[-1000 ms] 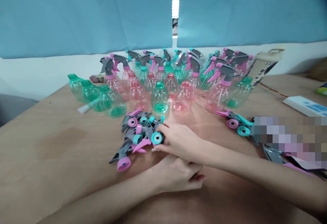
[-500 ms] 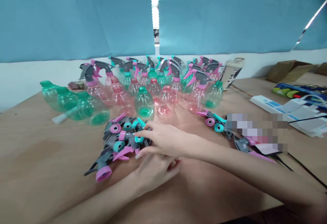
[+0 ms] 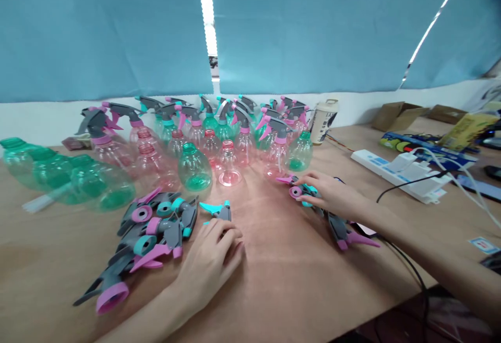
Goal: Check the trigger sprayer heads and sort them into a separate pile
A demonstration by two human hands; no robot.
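My left hand (image 3: 213,254) rests low over the table with curled fingers, closed round the lower part of a teal-and-grey spray head (image 3: 221,210). To its left lies a pile of grey spray heads (image 3: 156,233) with pink and teal collars. My right hand (image 3: 326,192) reaches over a smaller group at the right, thumb and forefinger by a pink collar (image 3: 295,192); whether it grips anything is unclear. Another grey-and-pink spray head (image 3: 340,231) lies below that hand. Open-necked bottles, one green (image 3: 194,168) and one pink (image 3: 229,164), stand beyond my hands.
Behind stand several bottles with spray heads (image 3: 242,134). Green bottles (image 3: 84,184) lean at the left near white tubes (image 3: 45,200). A cup (image 3: 324,121) stands at the back. At the right are a power strip (image 3: 395,176), cables and cardboard boxes (image 3: 397,116).
My hands, crossed before, are now apart: the right has moved to the right-hand spray heads. The left now has a teal spray head at its fingers. The view has shifted right.
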